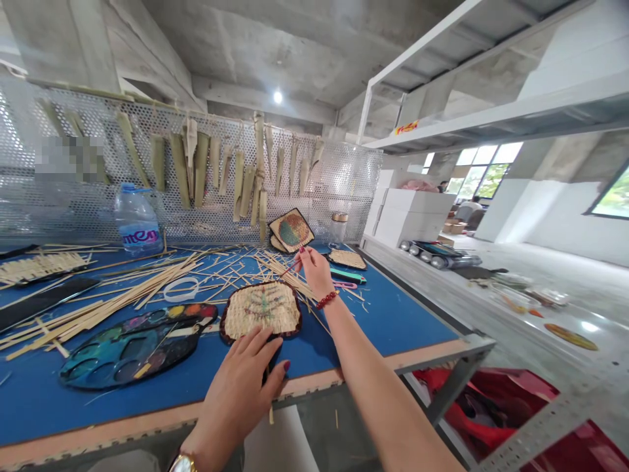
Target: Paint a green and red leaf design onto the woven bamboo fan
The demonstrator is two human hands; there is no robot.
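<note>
A woven straw panel (268,303) with a dark bound edge and faint green and reddish painted marks lies flat near the table's front edge. My left hand (248,373) rests over its near rim, fingers stretched out and lying flat; a narrow strip shows below the thumb. Beyond the panel's right side, my right hand (314,269) is raised and pinches a thin reddish stick, likely a paintbrush (293,267), pointing down and left. What its tip touches is unclear. Left of the panel lies a paint palette (122,354) smeared with blue, red and yellow.
Loose bamboo strips (147,282) spread over the blue table (388,328). A water bottle (136,219), a painted woven piece (293,231), a glass jar (338,228) and a green cutter (348,275) stand or lie behind. Metal shelving (491,118) rises at right.
</note>
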